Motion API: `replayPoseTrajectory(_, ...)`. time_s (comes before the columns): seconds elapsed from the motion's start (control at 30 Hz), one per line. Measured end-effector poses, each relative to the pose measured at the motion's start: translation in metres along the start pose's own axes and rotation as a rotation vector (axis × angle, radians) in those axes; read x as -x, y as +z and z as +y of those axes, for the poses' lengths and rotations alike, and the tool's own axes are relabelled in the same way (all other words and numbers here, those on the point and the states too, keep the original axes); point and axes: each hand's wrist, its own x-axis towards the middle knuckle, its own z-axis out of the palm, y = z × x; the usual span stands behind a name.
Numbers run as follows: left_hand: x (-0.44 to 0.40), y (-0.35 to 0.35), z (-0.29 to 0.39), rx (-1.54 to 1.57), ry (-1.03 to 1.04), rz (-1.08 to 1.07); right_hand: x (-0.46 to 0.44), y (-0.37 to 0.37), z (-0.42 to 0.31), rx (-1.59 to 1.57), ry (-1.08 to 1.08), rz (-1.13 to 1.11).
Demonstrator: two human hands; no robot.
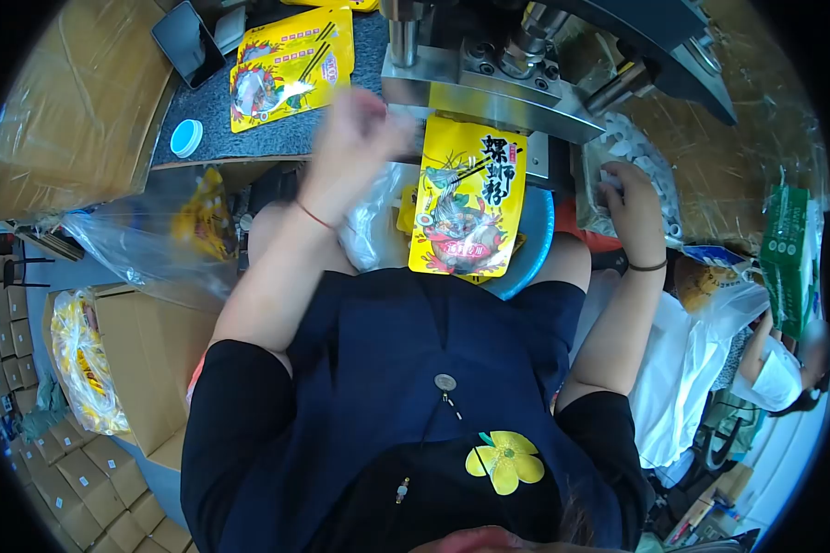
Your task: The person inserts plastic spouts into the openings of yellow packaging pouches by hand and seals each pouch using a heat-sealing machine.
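Observation:
My left hand (355, 134) is smeared by motion in front of the metal press, beside the stacked yellow pouches (286, 78); its fingers cannot be made out. Under the press's metal bar (489, 101) hangs a yellow printed food pouch (466, 207), its top edge at the bar and its lower part over my lap. My right hand (632, 203) reaches into a clear bin of small white plastic pieces (632, 147). Its fingers are curled together at the near side of the bin, and what they pinch is too small to make out.
A blue basin (535, 244) sits between my legs under the pouch. On the dark worktop lie a phone (186, 44) and a light-blue round lid (186, 138). Left stands an open cardboard box (152, 369). Another person (770, 373) is at the far right.

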Motion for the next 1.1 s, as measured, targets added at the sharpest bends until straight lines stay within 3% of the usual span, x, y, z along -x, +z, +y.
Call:
replayPoseTrajectory(0.07,-0.038,-0.047,-0.023,-0.509,0.376,0.337,0.003,0.001,-0.005,0.031,0.011,0.055)
replayPoseTrajectory(0.1,-0.048,-0.066,-0.029,-0.942,0.627,0.457,0.005,0.000,-0.010,0.060,0.029,0.086)
replayPoseTrajectory(0.2,-0.020,-0.080,-0.043,-1.234,0.651,0.122,0.003,-0.004,-0.028,0.147,0.062,0.247)
replayPoseTrajectory(0.3,0.018,-0.077,-0.017,-1.091,0.582,-0.177,0.008,-0.002,-0.054,0.046,0.088,0.299)
replayPoseTrajectory(0.33,0.028,-0.074,-0.019,-0.938,0.474,-0.107,0.007,-0.001,-0.065,-0.020,0.085,0.302)
replayPoseTrajectory(0.43,0.044,-0.062,-0.007,0.250,-0.040,-0.042,0.000,0.014,-0.093,-0.132,-0.183,0.171)
replayPoseTrajectory(0.5,0.052,-0.052,-0.003,-0.078,0.028,-0.191,-0.007,0.023,-0.118,-0.283,-0.273,0.048)
replayPoseTrajectory(0.57,0.064,-0.024,0.018,0.339,-0.154,-0.301,-0.014,0.020,-0.140,-0.491,-0.285,-0.032)
replayPoseTrajectory(0.67,0.067,0.002,0.013,0.002,0.086,-0.403,-0.022,0.020,-0.152,-0.797,-0.087,0.080)
replayPoseTrajectory(0.7,0.071,0.012,0.023,0.145,0.051,-0.417,-0.023,0.018,-0.154,-0.910,0.004,0.112)
replayPoseTrajectory(0.77,0.076,0.032,0.022,0.472,-0.023,-0.371,-0.023,0.012,-0.152,-0.841,-0.002,0.137)
replayPoseTrajectory(0.87,0.078,0.036,0.021,0.338,0.000,-0.404,-0.019,0.009,-0.135,-0.827,0.014,0.215)
replayPoseTrajectory(0.97,0.074,0.034,0.020,0.281,-0.197,-0.619,-0.016,0.009,-0.135,-0.871,0.002,0.199)
replayPoseTrajectory(1.0,0.075,0.036,0.020,0.264,-0.160,-0.606,-0.015,0.010,-0.138,-0.870,-0.004,0.149)
replayPoseTrajectory(1.1,0.078,0.043,0.019,0.312,-0.086,-0.538,-0.013,0.009,-0.133,-0.460,-0.213,0.140)
